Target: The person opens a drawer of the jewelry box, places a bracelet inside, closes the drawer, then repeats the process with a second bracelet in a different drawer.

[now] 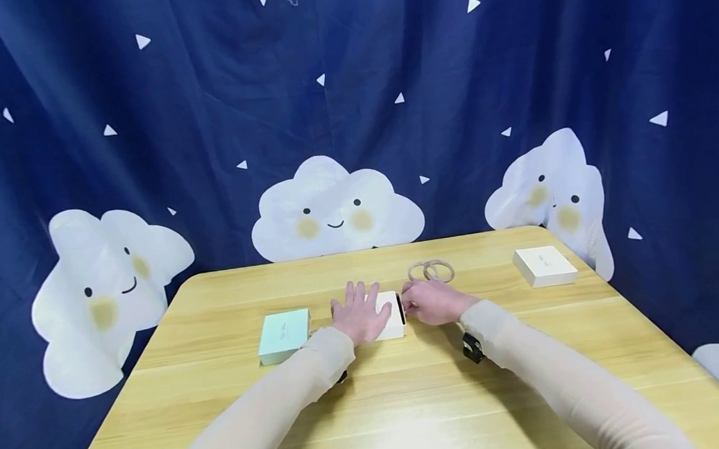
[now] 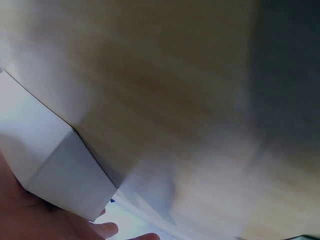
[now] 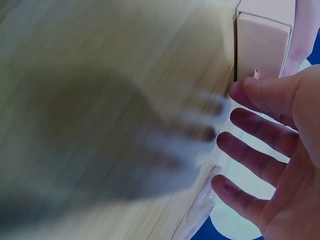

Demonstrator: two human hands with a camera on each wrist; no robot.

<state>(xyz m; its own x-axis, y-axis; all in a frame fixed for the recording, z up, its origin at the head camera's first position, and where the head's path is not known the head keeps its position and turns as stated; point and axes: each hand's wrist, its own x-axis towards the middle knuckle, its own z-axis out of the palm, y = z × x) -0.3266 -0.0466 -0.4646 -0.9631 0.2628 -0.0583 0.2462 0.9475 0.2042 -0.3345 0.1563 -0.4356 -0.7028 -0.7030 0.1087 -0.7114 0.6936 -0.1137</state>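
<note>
We're seeing the left hand (image 1: 358, 316) lying flat, fingers straight, on top of the small white box (image 1: 394, 317) at the centre of the frame on the table (image 1: 409, 402). The right hand (image 1: 432, 301) is touching the box's right edge, fingers loosely curled, not clamped on anything. A mint box (image 1: 284, 335) is sitting just left of centre, two rings (image 1: 430, 271) just above the right hand, another white box (image 1: 545, 266) at middle right.
</note>
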